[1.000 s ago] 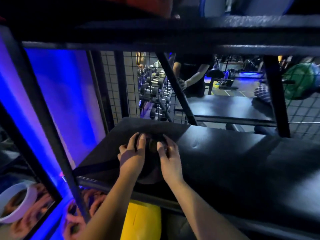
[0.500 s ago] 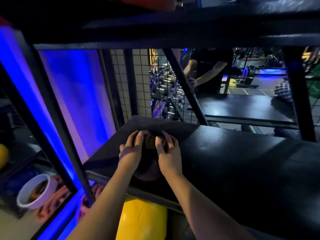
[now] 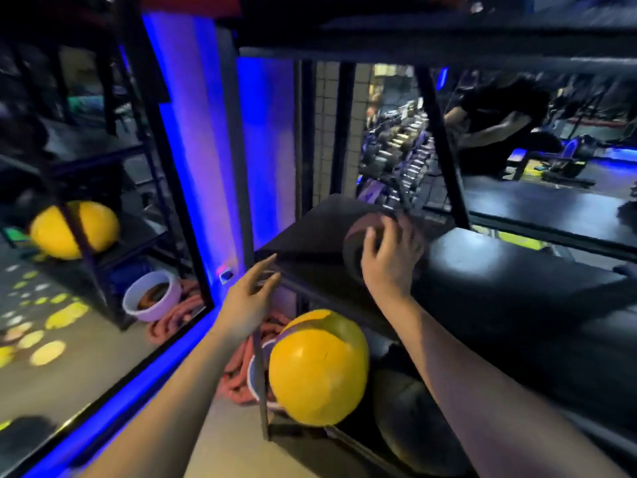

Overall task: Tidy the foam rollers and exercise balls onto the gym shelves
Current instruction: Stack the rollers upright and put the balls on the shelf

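Under the black shelf (image 3: 310, 236) sits a yellow exercise ball (image 3: 317, 367), probably wedged against the frame so it stays put. On the shelf's left end lies the dark foam roller (image 3: 355, 250). The right hand (image 3: 389, 260) cups it, seemingly steadying it. The left hand (image 3: 246, 305) hovers wide and empty off the shelf's corner. Low and left of the shelf, a white tub (image 3: 151, 294) holds something brownish.

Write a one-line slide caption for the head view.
Right hand holds a dark ball on the shelf; left hand open near a yellow ball.
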